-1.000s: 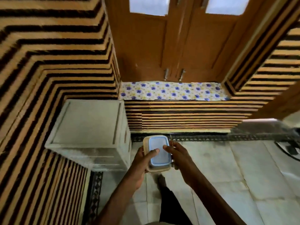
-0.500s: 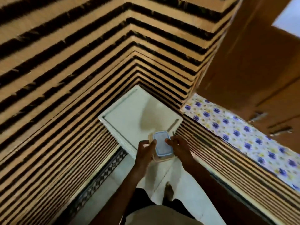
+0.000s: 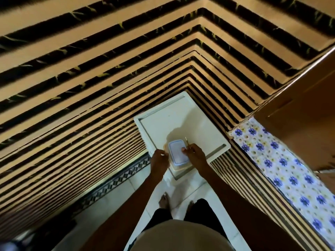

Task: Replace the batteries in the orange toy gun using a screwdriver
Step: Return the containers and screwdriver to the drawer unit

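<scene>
From my head camera I am looking straight down into a corner where two striped walls (image 3: 90, 78) meet. A white table (image 3: 181, 113) stands tucked into that corner, and both my arms reach out over its near edge.

A small box (image 3: 181, 167) with a pale base sits at the near corner of the table, its clear bluish lid (image 3: 177, 153) on top. I cannot make out what lies under the lid.

My right hand (image 3: 196, 154) is at the right side of the box. Its thumb and fingers pinch the screwdriver (image 3: 186, 141), a thin one, whose shaft points away from me over the table top, just beside the far right corner of the box. The thumb tip lies on the lid's right edge.

My left hand (image 3: 159, 161) is at the left side of the box, fingers curled towards it. They are close against the rim, but I cannot tell whether they grip it or only lie beside it.

To the right, a flowered cloth (image 3: 282, 160) covers a ledge, with a brown wooden door (image 3: 308, 105) beyond. Below my arms, my bare feet (image 3: 164, 201) stand on the pale tiled floor (image 3: 181, 189), near the table.
</scene>
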